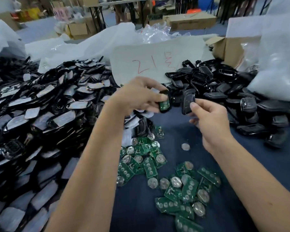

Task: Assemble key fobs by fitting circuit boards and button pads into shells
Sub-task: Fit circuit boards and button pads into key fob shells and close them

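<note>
My left hand (139, 96) pinches a black shell half (164, 104) that has a green circuit board seated in it, held above the table's middle. My right hand (209, 121) pinches a second black shell half (188, 102) by its lower edge, just to the right of the first; a small gap separates the two pieces. Below my hands lies a loose scatter of green circuit boards (172, 180) with round silver coin cells on the dark blue table (251, 164).
A big heap of black shells with pale film covers (45, 114) fills the left. Another heap of black shell halves (224, 91) lies at the right. A white sheet with red writing (151, 62), plastic bags and a cardboard box (228, 47) stand behind.
</note>
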The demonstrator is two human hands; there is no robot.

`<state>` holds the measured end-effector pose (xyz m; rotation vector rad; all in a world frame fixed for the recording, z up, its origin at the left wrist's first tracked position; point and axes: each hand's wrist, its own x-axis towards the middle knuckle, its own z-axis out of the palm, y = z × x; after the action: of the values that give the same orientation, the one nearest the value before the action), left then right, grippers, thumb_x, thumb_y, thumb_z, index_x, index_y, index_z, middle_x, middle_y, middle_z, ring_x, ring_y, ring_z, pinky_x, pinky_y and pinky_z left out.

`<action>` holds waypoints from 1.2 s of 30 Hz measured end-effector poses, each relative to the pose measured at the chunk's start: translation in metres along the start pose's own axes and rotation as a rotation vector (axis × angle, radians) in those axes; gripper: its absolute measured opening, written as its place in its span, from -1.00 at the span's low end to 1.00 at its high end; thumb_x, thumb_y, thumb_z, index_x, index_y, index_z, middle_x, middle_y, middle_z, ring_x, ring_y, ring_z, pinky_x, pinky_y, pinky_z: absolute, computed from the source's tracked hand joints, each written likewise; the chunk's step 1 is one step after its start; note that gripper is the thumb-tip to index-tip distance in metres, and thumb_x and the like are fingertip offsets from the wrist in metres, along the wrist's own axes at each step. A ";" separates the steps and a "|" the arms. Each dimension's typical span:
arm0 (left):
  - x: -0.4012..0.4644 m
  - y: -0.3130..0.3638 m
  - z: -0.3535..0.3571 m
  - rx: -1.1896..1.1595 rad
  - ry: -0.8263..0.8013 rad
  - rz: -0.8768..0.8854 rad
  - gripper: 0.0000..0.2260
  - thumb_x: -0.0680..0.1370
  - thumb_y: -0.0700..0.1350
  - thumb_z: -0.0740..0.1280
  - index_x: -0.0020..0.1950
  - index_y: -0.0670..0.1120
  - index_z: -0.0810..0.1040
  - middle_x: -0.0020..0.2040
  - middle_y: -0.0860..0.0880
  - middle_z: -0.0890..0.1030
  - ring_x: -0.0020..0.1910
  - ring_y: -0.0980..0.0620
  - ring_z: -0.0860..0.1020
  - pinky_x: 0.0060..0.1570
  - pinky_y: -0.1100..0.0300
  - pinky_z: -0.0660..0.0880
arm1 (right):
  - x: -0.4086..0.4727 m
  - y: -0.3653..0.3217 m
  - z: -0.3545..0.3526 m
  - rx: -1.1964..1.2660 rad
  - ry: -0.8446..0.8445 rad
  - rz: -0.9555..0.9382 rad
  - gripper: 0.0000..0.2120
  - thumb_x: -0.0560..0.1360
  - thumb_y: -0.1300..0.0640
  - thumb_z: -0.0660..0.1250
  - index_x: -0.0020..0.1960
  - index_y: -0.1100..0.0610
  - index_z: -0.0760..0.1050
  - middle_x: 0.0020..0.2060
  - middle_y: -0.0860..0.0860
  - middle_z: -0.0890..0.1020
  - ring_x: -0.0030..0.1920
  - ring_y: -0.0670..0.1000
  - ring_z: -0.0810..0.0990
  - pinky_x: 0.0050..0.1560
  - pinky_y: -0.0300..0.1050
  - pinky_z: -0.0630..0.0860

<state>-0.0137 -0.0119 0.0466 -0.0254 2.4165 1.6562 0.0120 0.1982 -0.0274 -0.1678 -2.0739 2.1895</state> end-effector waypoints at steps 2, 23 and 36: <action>0.010 -0.007 0.036 0.054 -0.089 0.006 -0.81 0.52 -0.27 0.52 0.10 -0.12 0.68 -0.21 -0.15 0.67 -0.30 -0.02 0.67 -0.17 0.08 0.70 | 0.005 0.001 -0.015 0.035 0.041 -0.005 -0.84 0.65 0.18 0.38 0.05 0.00 0.72 -0.22 -0.11 0.69 -0.21 -0.09 0.61 -0.26 -0.21 0.54; 0.016 -0.024 0.066 -0.201 -0.032 0.198 -0.91 0.57 -0.30 0.45 0.06 -0.20 0.68 -0.13 -0.22 0.72 -0.18 -0.03 0.68 -0.15 0.17 0.65 | 0.011 0.009 -0.020 0.130 -0.138 -0.079 -0.85 0.58 0.33 0.41 -0.06 0.15 0.72 -0.15 0.16 0.74 -0.16 0.09 0.66 -0.15 -0.05 0.61; 0.013 -0.020 0.074 -0.267 -0.085 0.161 -0.94 0.61 -0.27 0.42 0.05 -0.18 0.67 -0.08 -0.23 0.69 -0.07 -0.06 0.70 -0.06 0.12 0.66 | 0.014 0.006 -0.021 0.465 -0.074 0.037 -0.76 0.54 0.48 0.37 0.11 0.24 0.65 -0.06 0.14 0.77 -0.03 0.09 0.76 -0.06 -0.12 0.69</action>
<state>-0.0118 0.0503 -0.0002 0.1996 2.1696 1.9971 0.0021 0.2212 -0.0348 -0.0799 -1.5413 2.6599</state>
